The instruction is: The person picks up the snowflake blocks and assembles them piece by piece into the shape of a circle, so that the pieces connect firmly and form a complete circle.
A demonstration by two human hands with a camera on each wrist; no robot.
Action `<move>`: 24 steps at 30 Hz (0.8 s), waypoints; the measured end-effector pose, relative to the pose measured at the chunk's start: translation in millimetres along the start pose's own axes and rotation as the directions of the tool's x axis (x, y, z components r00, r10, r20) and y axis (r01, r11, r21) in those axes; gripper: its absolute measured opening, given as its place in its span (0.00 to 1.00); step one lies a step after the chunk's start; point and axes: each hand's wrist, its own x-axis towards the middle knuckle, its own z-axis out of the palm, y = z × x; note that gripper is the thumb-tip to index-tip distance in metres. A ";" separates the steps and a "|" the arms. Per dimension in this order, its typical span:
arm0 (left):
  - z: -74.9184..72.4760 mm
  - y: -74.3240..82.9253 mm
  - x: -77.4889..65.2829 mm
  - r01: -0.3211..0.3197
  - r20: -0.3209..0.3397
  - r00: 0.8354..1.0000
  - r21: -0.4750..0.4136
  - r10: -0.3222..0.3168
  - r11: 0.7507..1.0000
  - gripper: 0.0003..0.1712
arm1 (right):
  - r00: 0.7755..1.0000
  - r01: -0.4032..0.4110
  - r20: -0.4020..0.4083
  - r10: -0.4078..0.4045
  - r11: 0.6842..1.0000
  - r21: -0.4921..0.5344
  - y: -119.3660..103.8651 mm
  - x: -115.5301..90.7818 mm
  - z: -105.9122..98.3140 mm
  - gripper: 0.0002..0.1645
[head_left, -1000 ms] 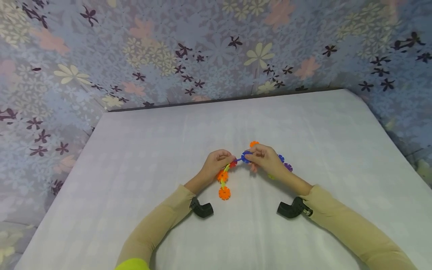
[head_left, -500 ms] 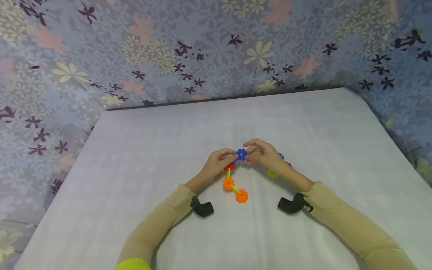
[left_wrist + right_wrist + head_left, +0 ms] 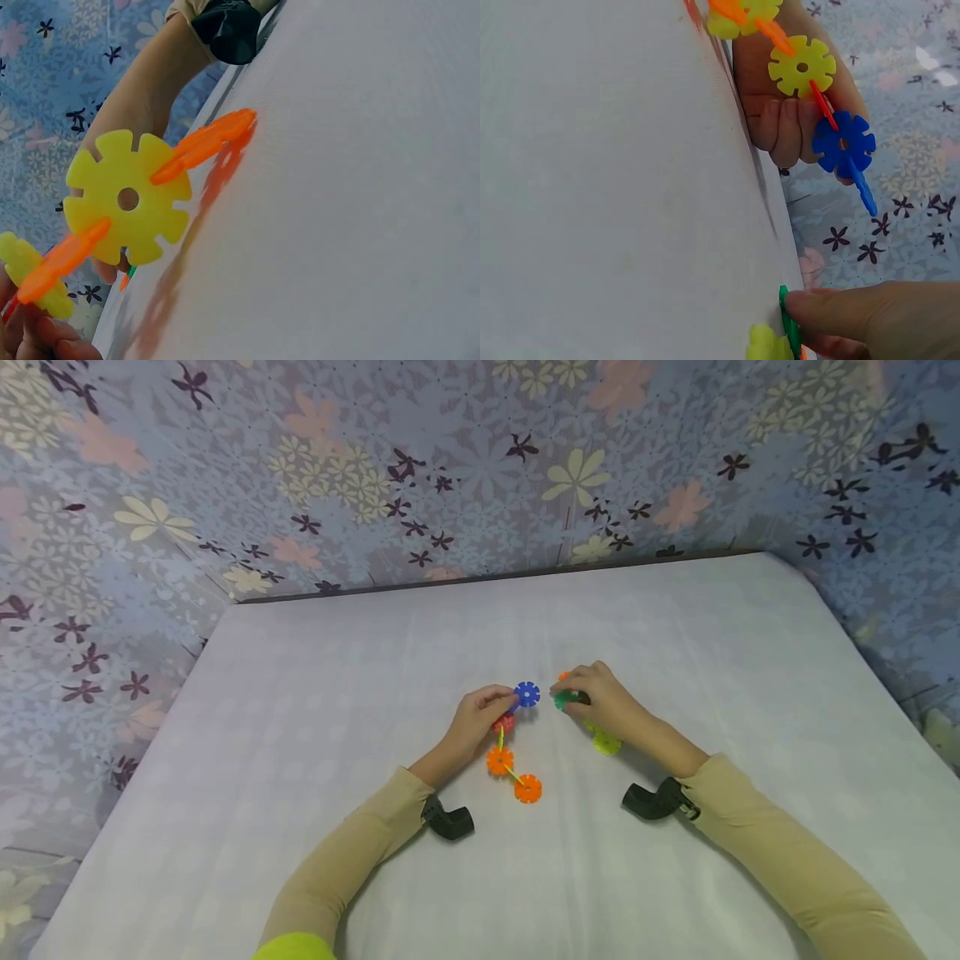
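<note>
While the left hand (image 3: 476, 718) pinches the upper part of a chain of slotted discs (image 3: 500, 762) at the centre of the head view — a blue disc (image 3: 527, 694) standing free at its end — the right hand (image 3: 607, 700) grips a green disc (image 3: 560, 701) between thumb and fingers, near but apart, just right of centre. Adding one more link seems the step in hand; the next move likely calls for lining up slots crosswise, then pressing the green disc onto the blue.
</note>
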 end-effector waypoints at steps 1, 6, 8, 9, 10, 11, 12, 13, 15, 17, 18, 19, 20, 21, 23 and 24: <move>0.3 0.0 0.2 0.000 -0.016 1.000 -0.009 0.000 1.000 0.11 | 1.000 -0.011 -0.003 0.011 1.000 0.008 -0.2 -0.2 0.0 0.15; 1.8 0.2 0.4 -0.014 -0.053 0.999 -0.067 0.010 0.998 0.11 | 0.996 -0.048 -0.068 0.056 0.993 0.112 0.1 -0.9 1.6 0.14; 2.0 -0.1 0.4 -0.021 -0.051 0.999 -0.079 0.017 0.997 0.11 | 0.990 -0.036 -0.129 0.061 0.982 0.184 -0.5 -1.1 2.5 0.11; 2.0 -0.4 0.4 -0.020 -0.048 0.999 -0.080 0.016 0.997 0.11 | 0.985 -0.025 -0.159 0.061 0.975 0.221 -1.2 -1.4 2.9 0.09; 1.9 -0.4 0.1 -0.019 -0.047 0.999 -0.078 0.015 0.997 0.10 | 0.981 -0.006 -0.187 0.057 0.966 0.259 -2.5 -1.2 3.2 0.07; 1.8 -0.5 -0.2 -0.015 -0.045 0.999 -0.073 0.011 0.997 0.10 | 0.976 0.017 -0.211 0.046 0.957 0.289 -4.0 -1.1 3.5 0.06; 1.7 -0.5 -0.3 -0.010 -0.042 0.999 -0.068 0.007 0.998 0.10 | 0.973 0.043 -0.228 0.033 0.946 0.322 -5.9 -1.1 3.8 0.06; 1.7 -0.3 -0.5 -0.005 -0.040 0.999 -0.060 0.003 0.998 0.10 | 0.971 0.064 -0.239 0.023 0.934 0.352 -7.7 -1.1 4.2 0.06; 1.6 -0.1 -0.6 0.004 -0.036 0.999 -0.044 -0.006 0.999 0.10 | 0.969 0.091 -0.248 0.010 0.915 0.393 -10.7 -1.2 5.2 0.05; 1.3 -0.4 0.0 0.011 -0.030 0.999 -0.031 -0.011 0.999 0.11 | 0.966 0.108 -0.258 0.001 0.907 0.408 -12.7 -1.7 6.3 0.04; 1.0 -0.6 0.4 0.012 -0.025 1.000 -0.023 -0.013 1.000 0.11 | 0.965 0.113 -0.262 0.001 0.901 0.420 -13.1 -2.1 7.1 0.04; 0.6 -0.7 0.5 0.014 -0.020 1.000 -0.014 -0.014 1.000 0.11 | 0.965 0.115 -0.263 0.003 0.896 0.429 -12.8 -2.4 8.1 0.05; 0.2 -1.1 0.7 0.016 -0.014 1.000 -0.007 -0.016 1.000 0.11 | 0.964 0.117 -0.265 0.004 0.890 0.441 -12.5 -2.8 9.0 0.05; -0.2 -1.4 0.9 0.020 -0.006 1.000 -0.002 -0.020 1.000 0.11 | 0.963 0.124 -0.269 0.002 0.885 0.450 -12.4 -3.4 9.9 0.06; -0.7 -1.5 0.6 0.026 0.014 1.000 0.009 -0.026 1.000 0.12 | 0.961 0.138 -0.276 -0.005 0.876 0.462 -11.9 -4.4 11.5 0.06; -0.8 -1.4 0.4 0.030 0.022 0.999 0.012 -0.030 0.999 0.12 | 0.960 0.144 -0.279 -0.007 0.870 0.471 -11.7 -4.7 12.3 0.06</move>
